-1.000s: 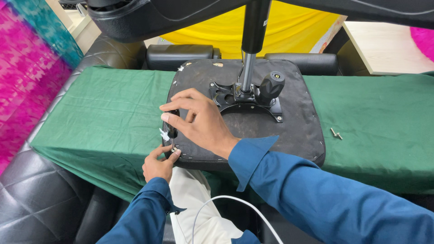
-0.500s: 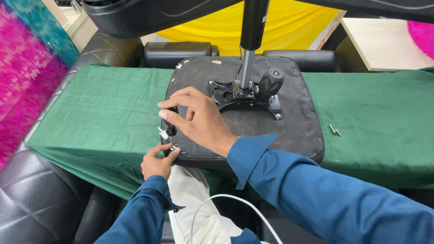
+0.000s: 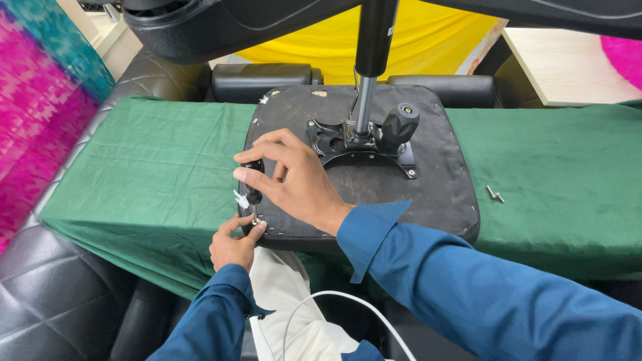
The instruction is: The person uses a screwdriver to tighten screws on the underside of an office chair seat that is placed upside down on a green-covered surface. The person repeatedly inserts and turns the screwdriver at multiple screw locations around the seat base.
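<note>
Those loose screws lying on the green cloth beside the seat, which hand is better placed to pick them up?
Probably the right hand: the screws lie on the green cloth on its side. The left hand is pinching a small part at the seat's opposite edge.

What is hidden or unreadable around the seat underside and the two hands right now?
Head view only:
- The small black part under the right hand: fingers cover most of it.
- The item pinched by the left hand at the seat pad edge: too small to identify.
- Chair base: cut off by the top edge.
- Loose screws on the green cloth: type unreadable.
</note>
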